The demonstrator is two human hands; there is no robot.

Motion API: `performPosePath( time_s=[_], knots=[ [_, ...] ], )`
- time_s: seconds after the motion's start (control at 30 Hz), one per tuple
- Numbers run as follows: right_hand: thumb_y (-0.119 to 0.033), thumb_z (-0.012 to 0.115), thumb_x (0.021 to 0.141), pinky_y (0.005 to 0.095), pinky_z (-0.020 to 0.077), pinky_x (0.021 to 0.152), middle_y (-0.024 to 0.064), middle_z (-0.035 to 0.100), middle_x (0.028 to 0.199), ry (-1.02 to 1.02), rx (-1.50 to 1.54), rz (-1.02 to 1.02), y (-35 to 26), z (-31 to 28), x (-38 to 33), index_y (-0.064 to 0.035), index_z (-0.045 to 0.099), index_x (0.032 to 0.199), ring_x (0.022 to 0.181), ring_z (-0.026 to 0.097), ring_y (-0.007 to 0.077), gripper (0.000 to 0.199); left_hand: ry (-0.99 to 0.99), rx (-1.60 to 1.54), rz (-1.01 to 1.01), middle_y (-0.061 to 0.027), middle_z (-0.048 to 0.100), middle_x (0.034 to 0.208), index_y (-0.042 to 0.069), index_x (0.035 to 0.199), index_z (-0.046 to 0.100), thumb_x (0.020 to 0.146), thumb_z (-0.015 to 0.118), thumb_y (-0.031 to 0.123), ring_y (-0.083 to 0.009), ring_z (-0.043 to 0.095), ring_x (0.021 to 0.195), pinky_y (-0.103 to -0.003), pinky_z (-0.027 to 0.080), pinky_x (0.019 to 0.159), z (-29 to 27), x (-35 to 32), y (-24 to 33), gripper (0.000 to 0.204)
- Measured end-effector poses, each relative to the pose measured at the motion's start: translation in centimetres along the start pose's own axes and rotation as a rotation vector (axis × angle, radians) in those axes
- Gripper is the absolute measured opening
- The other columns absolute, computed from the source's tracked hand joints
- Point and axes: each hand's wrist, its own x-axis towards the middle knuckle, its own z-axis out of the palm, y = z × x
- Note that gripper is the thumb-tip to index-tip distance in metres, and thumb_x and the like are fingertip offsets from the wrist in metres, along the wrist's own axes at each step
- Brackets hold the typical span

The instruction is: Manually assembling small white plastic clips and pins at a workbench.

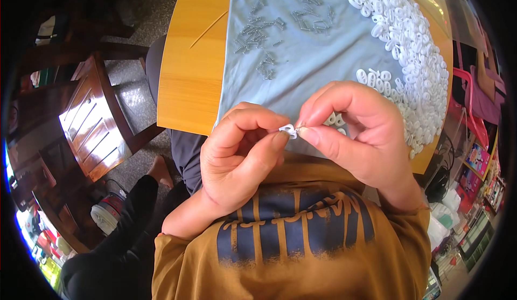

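My left hand (pixel 242 152) pinches a small white plastic piece (pixel 288 131) with an oval, looped shape between thumb and index finger. Right beside it, the thumb and index finger of my right hand (pixel 358 130) are closed on what looks like a small metal spring (pixel 299 126), mostly hidden by the fingertips. The two pinches meet in front of my chest, over the near edge of the table. A few more white pieces (pixel 335 119) show on the cloth behind my right hand.
A light blue cloth (pixel 323 57) covers much of the wooden table (pixel 188 79). Several metal springs (pixel 253 33) lie scattered on its far left part. A large heap of white plastic pieces (pixel 414 68) curves along the right side. A thin stick (pixel 209 29) rests on bare wood.
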Motion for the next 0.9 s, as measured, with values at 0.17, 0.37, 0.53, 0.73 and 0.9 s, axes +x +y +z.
performPosePath(
  time_s=[0.17,0.37,0.53,0.73,0.9],
  knots=[
    [0.005,0.059,0.08,0.0244,0.0431,0.076,0.0083,0.058,0.086,0.024,0.105,0.104,0.3,0.36,-0.18,-0.0003,0.054,0.089,0.083,0.054,0.0121,0.011,0.044,0.362,0.217,-0.0054,0.055,0.084,0.002,0.092,0.059,0.078,0.062,-0.006,-0.0115,0.052,0.069,-0.022,0.041,0.058,-0.31,0.25,-0.37,0.016],
    [-0.001,0.061,0.082,0.0209,0.0462,0.07,0.0011,0.059,0.084,0.095,0.316,0.195,0.82,0.77,-0.36,0.0002,0.057,0.089,0.078,0.054,0.0059,0.009,0.058,0.679,0.503,-0.0073,0.058,0.08,0.002,0.09,0.061,0.071,0.068,-0.006,-0.0199,0.053,0.07,-0.025,0.043,0.059,-0.43,0.25,-0.26,0.021],
    [-0.001,0.061,0.082,0.0208,0.0461,0.072,0.0014,0.059,0.085,0.081,0.377,0.25,0.43,0.91,-0.4,0.0003,0.056,0.09,0.08,0.055,0.0062,0.009,0.029,0.598,0.373,-0.008,0.058,0.081,0.001,0.09,0.06,0.073,0.064,-0.009,-0.0187,0.056,0.069,-0.024,0.044,0.06,-0.2,0.04,-0.22,0.021],
    [0.0,0.06,0.081,0.0203,0.0456,0.071,0.001,0.058,0.084,0.047,0.277,0.181,0.75,0.76,-0.44,0.0004,0.056,0.09,0.079,0.054,0.0059,0.009,-0.005,0.138,0.1,-0.0074,0.056,0.087,0.0,0.092,0.055,0.081,0.055,-0.009,-0.0093,0.055,0.068,-0.02,0.045,0.061,-0.3,-0.03,-0.03,0.014],
    [0.001,0.061,0.082,0.0196,0.043,0.074,0.003,0.058,0.089,0.029,0.334,0.239,0.45,0.77,-0.43,0.0002,0.057,0.094,0.083,0.053,0.0067,0.013,-0.026,0.014,0.061,-0.0069,0.056,0.088,0.0,0.091,0.054,0.081,0.056,-0.008,-0.0076,0.054,0.067,-0.019,0.044,0.06,-0.54,0.3,-0.19,0.013]
  ],
)
